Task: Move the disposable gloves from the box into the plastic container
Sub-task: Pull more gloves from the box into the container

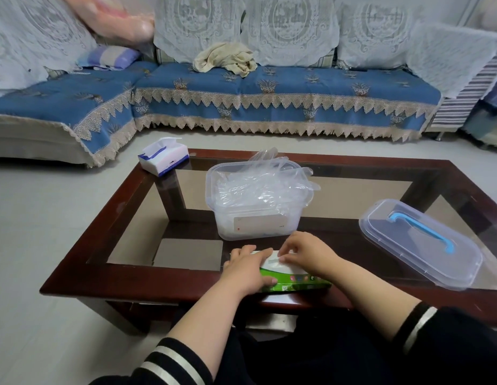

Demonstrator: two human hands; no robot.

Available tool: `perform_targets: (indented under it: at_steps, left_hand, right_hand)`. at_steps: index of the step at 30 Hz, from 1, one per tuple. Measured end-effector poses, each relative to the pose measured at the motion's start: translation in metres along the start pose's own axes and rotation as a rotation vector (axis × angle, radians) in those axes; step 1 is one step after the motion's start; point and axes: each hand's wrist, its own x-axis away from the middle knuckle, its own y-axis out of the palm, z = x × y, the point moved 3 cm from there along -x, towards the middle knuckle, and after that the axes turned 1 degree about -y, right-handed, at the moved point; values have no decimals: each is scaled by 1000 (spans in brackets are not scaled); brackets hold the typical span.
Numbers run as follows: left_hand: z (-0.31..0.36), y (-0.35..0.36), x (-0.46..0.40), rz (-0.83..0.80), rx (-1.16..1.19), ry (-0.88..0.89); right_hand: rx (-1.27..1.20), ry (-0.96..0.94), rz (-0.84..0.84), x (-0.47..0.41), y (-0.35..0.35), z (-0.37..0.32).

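Disposable gloves (265, 184) fill the clear plastic container (228, 218), a crumpled transparent heap that rises above its rim and spills over the far right corner. That container stands open on the table (108, 237), just beyond both hands. Nearer the person, at the table's front edge, lies the green and white glove box (293, 283), flat on its side.

As for the grip, the left hand (246, 269) lies over the left end of the box, fingers curled across its top and the thumb along the green front face, holding it in place. The right hand (304, 252) sits on the white top of the box just right of the left hand, its fingertips bent down and pinching at the white opening there; whether any glove is between them I cannot tell.

To the right of the right hand, well apart from the box, the container's clear lid (425, 245) with a blue handle rests on the glass. Far beyond the left hand, at the table's back left corner, stands a tissue pack (164, 157). Behind the table runs a blue sofa (269, 93) with lace covers.
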Motion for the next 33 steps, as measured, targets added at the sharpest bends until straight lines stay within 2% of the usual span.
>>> perform_targets:
  at_steps: [3,9,11,14,18,20,24,27,33]
  left_hand:
    - [-1,1,-1,-8,-1,1]
    - [-2,0,-2,-26,20,-1]
    - [-2,-1,-2,-39,24,6]
    - [-3,-3,-2,-55,5,18]
    - [1,0,0,-72,-33,25]
    - [1,-2,0,-69,-34,21]
    - [1,-4,0,-76,-27,22]
    - [0,-5,1,-75,-13,28]
    - [0,-5,1,-80,-14,35]
  right_hand:
    - [102,-33,33,3,-3,-4]
    - [255,-110,262,12,-14,-22]
    - [183,-118,323,15,-24,-25]
    - [-83,-98,404,15,-48,-29]
    - [-345,-209,672,17,-114,-56]
    - [-375,-285,776,14,-154,-76]
    - [-237,-458,962,-6,-202,-110]
    - [-97,-480,910,-36,-186,-122]
    - [177,-342,529,-105,-100,-101]
